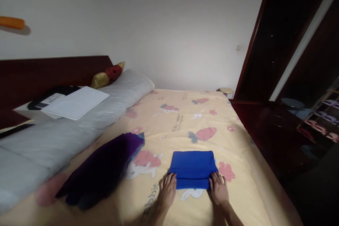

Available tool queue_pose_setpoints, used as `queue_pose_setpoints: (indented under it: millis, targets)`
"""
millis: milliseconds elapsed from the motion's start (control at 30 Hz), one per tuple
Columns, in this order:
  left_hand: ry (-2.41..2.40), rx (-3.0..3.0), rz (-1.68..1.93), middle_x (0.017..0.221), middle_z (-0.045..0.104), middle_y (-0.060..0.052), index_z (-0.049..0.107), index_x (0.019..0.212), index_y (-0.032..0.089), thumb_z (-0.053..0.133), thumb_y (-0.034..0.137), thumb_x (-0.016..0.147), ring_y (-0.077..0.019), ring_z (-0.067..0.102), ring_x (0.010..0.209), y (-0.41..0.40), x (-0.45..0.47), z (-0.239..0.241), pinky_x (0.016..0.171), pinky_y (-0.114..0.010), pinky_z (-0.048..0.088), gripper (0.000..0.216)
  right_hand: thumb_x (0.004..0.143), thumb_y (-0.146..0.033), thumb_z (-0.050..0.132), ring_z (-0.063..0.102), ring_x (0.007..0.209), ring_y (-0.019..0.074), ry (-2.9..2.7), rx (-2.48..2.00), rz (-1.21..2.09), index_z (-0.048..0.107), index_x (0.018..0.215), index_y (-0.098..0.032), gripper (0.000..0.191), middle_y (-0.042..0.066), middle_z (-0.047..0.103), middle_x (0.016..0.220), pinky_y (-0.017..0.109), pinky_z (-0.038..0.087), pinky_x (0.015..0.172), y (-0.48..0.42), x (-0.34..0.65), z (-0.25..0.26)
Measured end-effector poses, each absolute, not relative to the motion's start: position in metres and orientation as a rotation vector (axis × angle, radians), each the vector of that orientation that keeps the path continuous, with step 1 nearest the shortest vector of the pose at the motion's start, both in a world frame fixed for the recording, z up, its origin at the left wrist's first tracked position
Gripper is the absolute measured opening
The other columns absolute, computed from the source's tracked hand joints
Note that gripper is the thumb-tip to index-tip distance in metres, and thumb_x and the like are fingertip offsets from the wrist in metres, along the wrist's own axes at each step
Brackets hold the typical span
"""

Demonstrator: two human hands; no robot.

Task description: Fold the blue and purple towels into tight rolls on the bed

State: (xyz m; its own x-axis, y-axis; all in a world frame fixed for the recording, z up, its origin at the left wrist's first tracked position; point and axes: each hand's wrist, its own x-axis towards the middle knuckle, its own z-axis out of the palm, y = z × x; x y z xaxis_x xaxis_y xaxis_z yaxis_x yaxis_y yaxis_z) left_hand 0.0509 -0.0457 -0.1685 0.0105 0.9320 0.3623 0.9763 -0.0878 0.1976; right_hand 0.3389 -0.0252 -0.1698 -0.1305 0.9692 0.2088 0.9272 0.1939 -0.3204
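Observation:
A blue cloth (193,164), folded into a flat rectangle with a crease across its lower part, lies on the patterned bed sheet (180,141). At its lower left edge my left hand (168,189) grips the fabric, fingers closed over the side. My right hand (219,188) does the same at the lower right edge, its fingers bent on the cloth. What the thumbs do underneath is hidden. To the left of my left hand lies a loose heap of dark purple and blue cloth (106,169).
A long grey bolster (124,95) runs along the dark headboard (53,70). On it rest a white flat panel (79,102) and a red and gold cushion (108,74). Beyond the bed's right edge are a stool (226,90), a dark door (280,42) and a shoe rack (321,113).

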Motion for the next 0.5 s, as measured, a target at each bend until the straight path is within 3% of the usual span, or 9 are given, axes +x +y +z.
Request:
queue_pose_setpoints:
  millis: [100, 267, 500]
  targets:
    - [-2.117, -2.083, -0.599, 0.121, 0.065, -0.009, 0.062, 0.122, 0.021, 0.036, 0.01, 0.089, -0.0232, 0.054, 0.117, -0.045, 0.072, -0.168, 0.105, -0.045, 0.034, 0.043, 0.098, -0.034, 0.028, 0.045, 0.129, 0.0282, -2.141, -1.746, 0.192, 0.061, 0.123, -0.021, 0.044, 0.009, 0.06, 0.128, 0.05, 0.027, 0.109, -0.026, 0.322, -0.161]
    - [-2.019, -2.311, -0.628, 0.122, 0.065, -0.003, 0.063, 0.119, 0.025, 0.036, 0.013, 0.09, -0.0165, 0.056, 0.114, -0.035, 0.125, -0.175, 0.099, -0.032, 0.041, 0.041, 0.099, -0.033, 0.026, 0.047, 0.128, 0.0212, -2.358, -1.449, 0.413, 0.053, 0.133, -0.026, 0.044, 0.005, 0.054, 0.137, 0.043, 0.033, 0.107, -0.027, 0.274, -0.152]
    - [-2.145, -2.051, -0.553, 0.135, 0.057, -0.007, 0.056, 0.13, 0.026, 0.038, 0.031, 0.094, -0.0248, 0.046, 0.127, -0.045, 0.065, -0.168, 0.107, -0.048, 0.03, 0.04, 0.097, -0.045, 0.03, 0.036, 0.136, 0.0318, -2.082, -1.828, 0.153, 0.053, 0.134, -0.019, 0.05, 0.011, 0.045, 0.143, 0.056, 0.028, 0.108, -0.019, 0.336, -0.178]
